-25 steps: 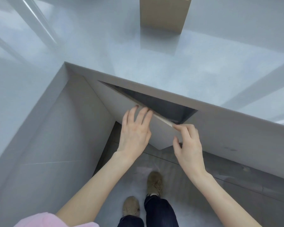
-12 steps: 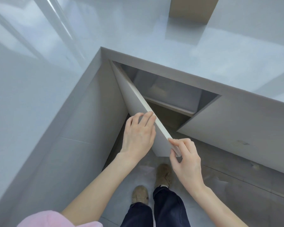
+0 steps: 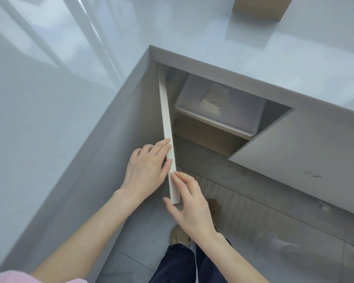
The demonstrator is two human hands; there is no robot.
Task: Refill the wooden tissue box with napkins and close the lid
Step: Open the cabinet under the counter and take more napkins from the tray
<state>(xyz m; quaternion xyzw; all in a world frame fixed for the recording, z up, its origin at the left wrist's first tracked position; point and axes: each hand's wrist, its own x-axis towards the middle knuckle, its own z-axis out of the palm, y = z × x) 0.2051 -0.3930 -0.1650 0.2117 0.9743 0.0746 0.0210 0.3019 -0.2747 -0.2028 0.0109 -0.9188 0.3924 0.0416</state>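
Standing edge-on to the camera, the cabinet door (image 3: 167,127) was swung wide open from its hinge side at 12 o'clock.

Left hand (image 3: 145,170): fingers together and flat against the door's outer face, at 9 o'clock of its free edge.

Right hand (image 3: 190,207): thumb and fingertips pinching the door's lower free corner, at 5 o'clock of the left hand.

Translucent plastic bin (image 3: 219,111): on the shelf inside the open cabinet, pale folded napkins (image 3: 213,100) lying in it.

Wooden tissue box (image 3: 260,6): on the glossy grey countertop (image 3: 294,64) at 1 o'clock, cropped by the top edge, well apart from both hands.
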